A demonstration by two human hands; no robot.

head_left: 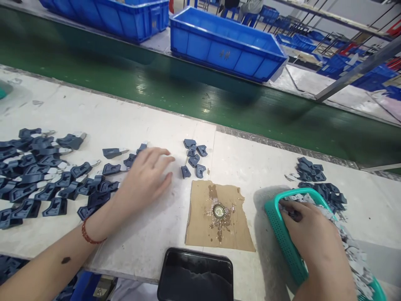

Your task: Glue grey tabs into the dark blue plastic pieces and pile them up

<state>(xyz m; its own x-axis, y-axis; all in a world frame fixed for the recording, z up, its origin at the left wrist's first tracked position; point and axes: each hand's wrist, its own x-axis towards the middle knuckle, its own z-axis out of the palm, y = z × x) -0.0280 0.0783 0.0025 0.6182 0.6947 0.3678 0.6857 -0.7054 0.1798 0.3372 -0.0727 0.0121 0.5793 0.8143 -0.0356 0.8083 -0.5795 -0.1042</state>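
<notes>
Slanting back rightward beneath the right hand, the green basket lay far from the slack, empty left hand. Blue parts lay left of the latter, pale pieces beneath the former, its grasp unclear

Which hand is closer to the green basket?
Right. The right hand reaches into the green basket; the left hand is off to its left, past the cardboard, beside the navy parts.
</notes>
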